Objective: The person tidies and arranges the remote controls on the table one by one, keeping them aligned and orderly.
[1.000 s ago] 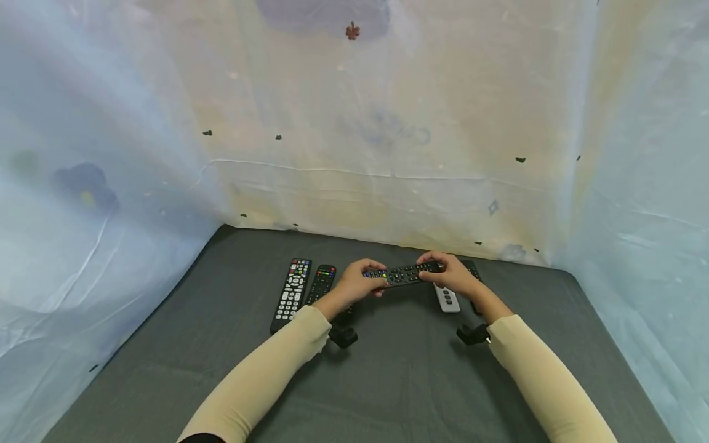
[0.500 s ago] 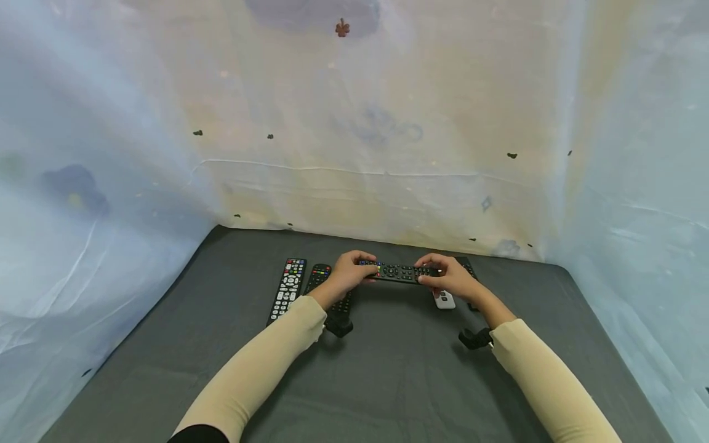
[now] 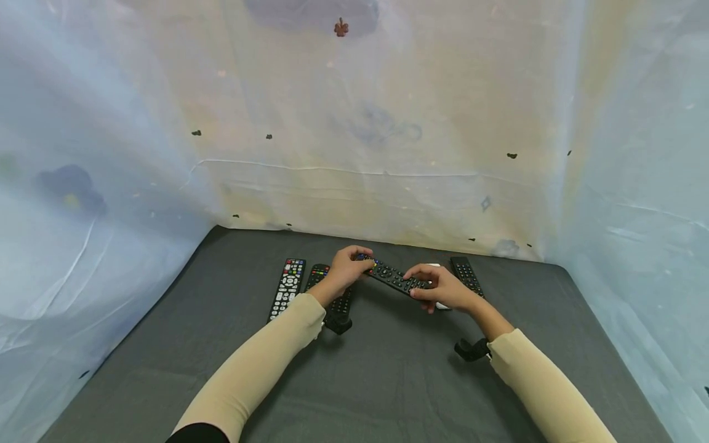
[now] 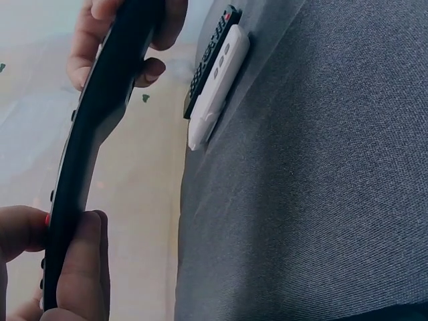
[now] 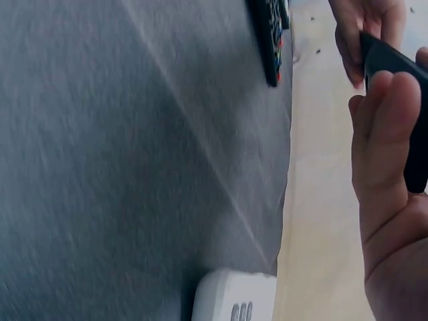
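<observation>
Both hands hold one long black remote control above the grey cloth. My left hand pinches its far-left end, thumb on the button face and fingers beneath, as the left wrist view shows on the dark remote edge. At the lower right end, my right hand grips it between thumb and fingers. The remote slants down to the right, buttons facing up. A white remote lies beneath the right hand, mostly hidden in the head view. Beside it is another black remote.
Left of the hands lie a black remote with white buttons and a second black remote, with more black buttons showing by the left wrist. Grey cloth covers the surface; a patterned curtain hangs behind.
The held remote has turned from nearly level to slanting, its right end brought lower and nearer. My right hand moved down and slightly left with it, uncovering more of the right-hand black remote.
</observation>
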